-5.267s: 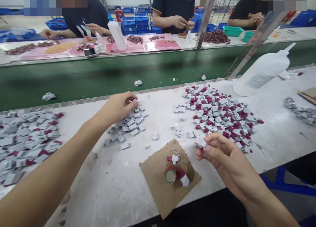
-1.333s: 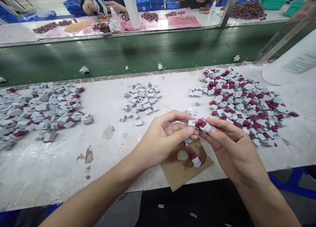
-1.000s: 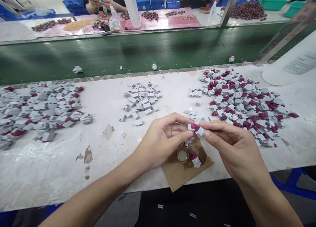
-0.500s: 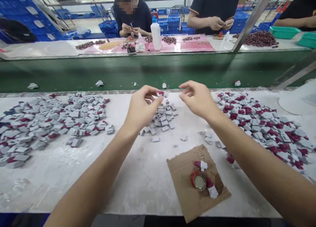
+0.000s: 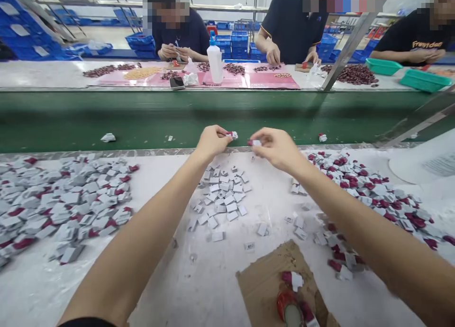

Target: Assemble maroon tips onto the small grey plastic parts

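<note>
Part (image 5: 233,135) in left hand (image 5: 212,142), second part (image 5: 255,143) in right hand (image 5: 280,149), pinched near the bench's (image 5: 216,279) far edge: fingertip grip presumably suits their smallness.

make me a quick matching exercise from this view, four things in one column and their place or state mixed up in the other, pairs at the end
Column one
1. left hand
2. cardboard piece
3. blue-capped bottle
4. green belt

Column two
a. stands upright on the pink sheet
b. lies between the near table and the far table
c. pinches a maroon and white part
d. has a red round object on it

Pairs: 1-c, 2-d, 3-a, 4-b
</note>
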`<action>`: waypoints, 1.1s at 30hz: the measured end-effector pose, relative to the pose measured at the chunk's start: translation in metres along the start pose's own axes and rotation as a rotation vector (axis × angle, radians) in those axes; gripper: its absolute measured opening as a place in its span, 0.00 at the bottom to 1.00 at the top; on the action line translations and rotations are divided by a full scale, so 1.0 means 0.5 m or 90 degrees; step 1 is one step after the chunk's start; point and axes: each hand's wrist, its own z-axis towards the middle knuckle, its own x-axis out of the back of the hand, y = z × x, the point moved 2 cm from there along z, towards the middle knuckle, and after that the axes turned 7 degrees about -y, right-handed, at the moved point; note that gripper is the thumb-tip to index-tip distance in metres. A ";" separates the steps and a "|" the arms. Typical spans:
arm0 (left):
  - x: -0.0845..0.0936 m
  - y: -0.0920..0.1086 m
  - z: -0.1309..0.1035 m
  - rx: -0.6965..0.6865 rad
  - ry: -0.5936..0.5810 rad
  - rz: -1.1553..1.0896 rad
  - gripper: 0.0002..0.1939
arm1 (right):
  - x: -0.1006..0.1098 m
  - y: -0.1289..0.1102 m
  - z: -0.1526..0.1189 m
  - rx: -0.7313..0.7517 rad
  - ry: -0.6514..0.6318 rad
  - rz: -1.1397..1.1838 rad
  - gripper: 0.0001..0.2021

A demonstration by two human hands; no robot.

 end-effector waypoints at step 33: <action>-0.061 0.042 -0.450 0.088 -0.423 -0.402 0.17 | -0.060 0.075 -0.642 0.080 0.126 0.202 0.11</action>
